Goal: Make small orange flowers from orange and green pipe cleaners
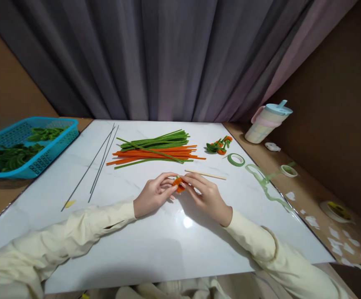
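Blue basket [43, 155] far left; lidded cup [267, 121] right; green tape roll [236, 160] between.

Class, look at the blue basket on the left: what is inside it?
The blue basket holds a heap of green curled pieces, seemingly bent pipe cleaners. Its near wall and the picture's left edge hide the bottom and whatever lies under the heap.

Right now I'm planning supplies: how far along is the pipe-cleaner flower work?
Done: a small cluster of finished flowers lies past the stick. In hand: left hand and right hand pinch an orange piece. Left: a big pile of pipe cleaners and thin wires lies unused.
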Available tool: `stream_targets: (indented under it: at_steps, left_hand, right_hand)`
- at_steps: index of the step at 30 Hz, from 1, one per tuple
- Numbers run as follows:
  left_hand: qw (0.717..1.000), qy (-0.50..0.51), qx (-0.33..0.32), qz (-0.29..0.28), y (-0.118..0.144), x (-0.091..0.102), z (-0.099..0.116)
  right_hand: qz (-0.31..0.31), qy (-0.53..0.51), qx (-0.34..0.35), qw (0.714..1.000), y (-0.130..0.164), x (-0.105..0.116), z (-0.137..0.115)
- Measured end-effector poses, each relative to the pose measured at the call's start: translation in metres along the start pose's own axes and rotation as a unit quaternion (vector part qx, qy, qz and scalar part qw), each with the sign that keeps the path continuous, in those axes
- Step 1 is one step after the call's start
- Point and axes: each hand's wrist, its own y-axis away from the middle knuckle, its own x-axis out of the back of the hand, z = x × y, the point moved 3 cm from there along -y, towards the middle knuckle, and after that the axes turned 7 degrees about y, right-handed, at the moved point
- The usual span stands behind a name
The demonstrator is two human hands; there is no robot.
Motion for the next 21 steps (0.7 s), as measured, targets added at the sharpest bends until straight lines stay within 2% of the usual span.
stream_targets:
  at_steps: [6,12,18,21]
  left_hand:
    - [1.0,0.021,0.015,0.016,0.001,0.001,-0.001]
    - [0.998,0.04,0.036,0.026,-0.001,0.0,0.005]
    - [0.995,0.051,0.089,-0.011,-0.001,-0.004,0.013]
    - [0.992,0.046,0.114,-0.036,0.002,-0.01,0.015]
  right_hand:
    - [-0.02,-0.068,-0.049,0.996,-0.003,0.001,0.001]
    - [-0.064,-0.096,-0.042,0.992,-0.004,0.004,0.005]
    - [-0.118,-0.042,0.0,0.992,-0.004,-0.004,0.007]
    - [-0.136,-0.052,0.001,0.989,-0.002,-0.012,0.004]
